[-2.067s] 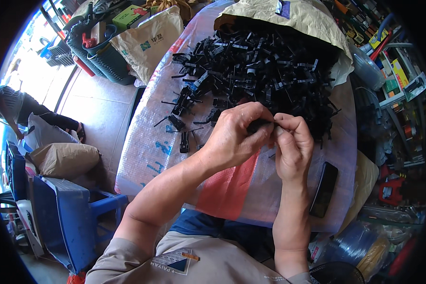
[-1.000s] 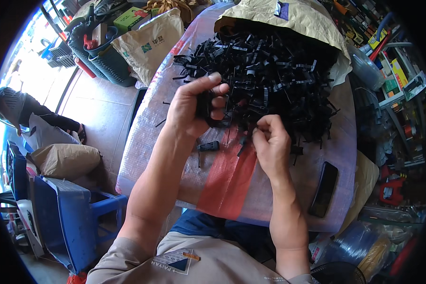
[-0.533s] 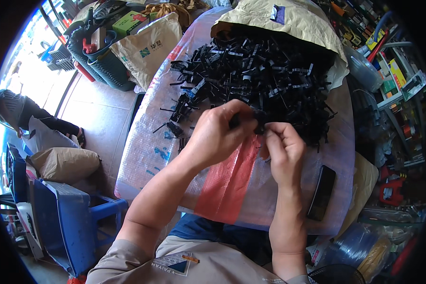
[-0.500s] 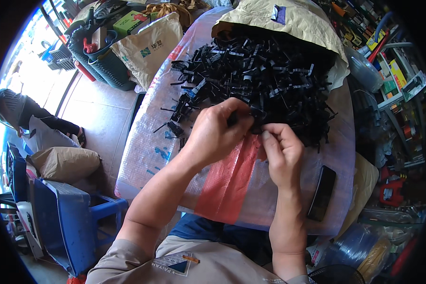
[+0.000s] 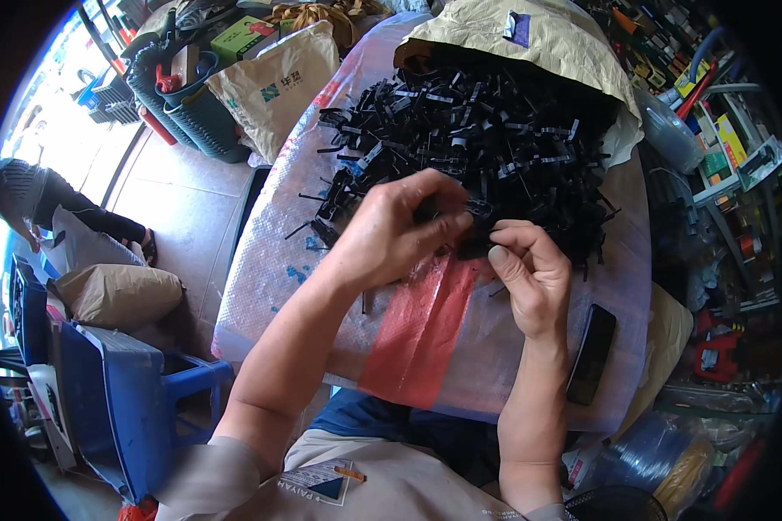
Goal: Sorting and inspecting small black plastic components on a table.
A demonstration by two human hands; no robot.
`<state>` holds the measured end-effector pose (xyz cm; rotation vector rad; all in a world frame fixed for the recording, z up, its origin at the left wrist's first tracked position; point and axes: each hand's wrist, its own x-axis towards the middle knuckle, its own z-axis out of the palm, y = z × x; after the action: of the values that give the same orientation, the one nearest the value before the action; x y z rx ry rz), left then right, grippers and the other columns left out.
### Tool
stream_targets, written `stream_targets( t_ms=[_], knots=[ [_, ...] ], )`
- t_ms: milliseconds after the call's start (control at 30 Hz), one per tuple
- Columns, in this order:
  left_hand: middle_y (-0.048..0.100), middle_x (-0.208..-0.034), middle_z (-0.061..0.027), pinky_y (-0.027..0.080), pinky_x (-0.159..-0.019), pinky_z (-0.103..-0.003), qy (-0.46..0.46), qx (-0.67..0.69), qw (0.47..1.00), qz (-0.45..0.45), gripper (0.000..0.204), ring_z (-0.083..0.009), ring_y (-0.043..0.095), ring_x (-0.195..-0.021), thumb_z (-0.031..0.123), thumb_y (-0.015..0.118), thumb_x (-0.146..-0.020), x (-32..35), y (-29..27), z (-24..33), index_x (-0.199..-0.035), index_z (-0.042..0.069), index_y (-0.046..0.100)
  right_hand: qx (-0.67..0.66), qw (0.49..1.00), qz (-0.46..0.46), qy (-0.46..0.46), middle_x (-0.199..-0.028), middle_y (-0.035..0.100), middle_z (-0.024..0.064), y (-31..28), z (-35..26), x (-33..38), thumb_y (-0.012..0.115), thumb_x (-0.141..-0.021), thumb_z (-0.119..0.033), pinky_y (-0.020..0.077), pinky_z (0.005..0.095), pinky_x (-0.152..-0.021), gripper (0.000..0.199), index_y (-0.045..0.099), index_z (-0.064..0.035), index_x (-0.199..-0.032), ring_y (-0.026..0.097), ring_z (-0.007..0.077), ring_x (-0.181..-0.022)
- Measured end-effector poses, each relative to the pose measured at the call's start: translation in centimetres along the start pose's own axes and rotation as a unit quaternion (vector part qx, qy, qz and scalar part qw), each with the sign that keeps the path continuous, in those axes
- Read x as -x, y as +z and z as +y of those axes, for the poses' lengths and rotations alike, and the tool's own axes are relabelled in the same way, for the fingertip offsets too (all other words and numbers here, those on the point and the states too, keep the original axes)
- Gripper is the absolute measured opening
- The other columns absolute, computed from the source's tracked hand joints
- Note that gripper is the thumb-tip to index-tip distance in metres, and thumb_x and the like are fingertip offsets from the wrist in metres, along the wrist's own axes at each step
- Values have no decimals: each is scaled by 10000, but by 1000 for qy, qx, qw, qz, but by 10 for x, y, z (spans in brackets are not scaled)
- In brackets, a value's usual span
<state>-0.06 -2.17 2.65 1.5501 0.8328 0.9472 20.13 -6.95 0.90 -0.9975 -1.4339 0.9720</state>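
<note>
A heap of small black plastic parts with thin prongs and pale metal-looking strips (image 5: 487, 139) spreads over a translucent woven plastic sheet (image 5: 321, 347) with a red stripe. At the heap's near edge my left hand (image 5: 413, 217) is closed, its fingers curled around a black plastic part whose exact kind is hidden. Close beside it, my right hand (image 5: 533, 273) pinches a black plastic part (image 5: 475, 248) between thumb and index finger. The fingertips of both hands are a short distance apart, with dark pieces between them. A nail-like black prong pokes out from the heap on the left.
An opened brown paper sack (image 5: 547, 52) lies behind the heap. A black phone (image 5: 593, 354) rests on the sheet at right. On the left are a blue plastic stool (image 5: 130, 399), a teal basket (image 5: 202, 117) and a person's leg (image 5: 87, 213). Cluttered shelves (image 5: 730, 174) line the right.
My right hand has shifted slightly right and turned, its thumb lifting outward. My left hand has moved a little, with its fingers still bent. A black piece now shows more plainly between the hands.
</note>
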Motion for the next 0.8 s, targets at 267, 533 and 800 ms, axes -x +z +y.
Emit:
stream_targets(
  t_ms=[267, 533, 800],
  knots=[
    [653, -805, -110, 519, -679, -294, 141, -130, 981, -8, 196, -132, 654, -749, 51, 688, -844, 1, 17, -2, -1023, -3, 632, -34, 999, 25, 8, -878, 622, -18, 3, 6, -1, 620, -935, -33, 458, 183, -664, 127, 640, -6, -1057, 549, 30, -745],
    [603, -711, -120, 489, -592, -320, 166, -155, 973, 41, 102, -232, 630, -632, 40, 661, -834, 1, 27, -7, -907, 6, 598, -36, 999, 26, -21, -888, 602, -29, 5, 10, 0, 595, -917, 17, 431, 162, -667, 133, 626, 5, -1046, 509, 8, -743],
    [625, -779, -141, 504, -628, -347, 223, -188, 957, 13, 162, -286, 634, -688, 46, 672, -828, -1, 24, -10, -971, -1, 612, -24, 998, 50, -13, -903, 595, -21, 2, 10, 1, 613, -902, 17, 430, 170, -672, 112, 617, 7, -1014, 508, 17, -740]
  ],
)
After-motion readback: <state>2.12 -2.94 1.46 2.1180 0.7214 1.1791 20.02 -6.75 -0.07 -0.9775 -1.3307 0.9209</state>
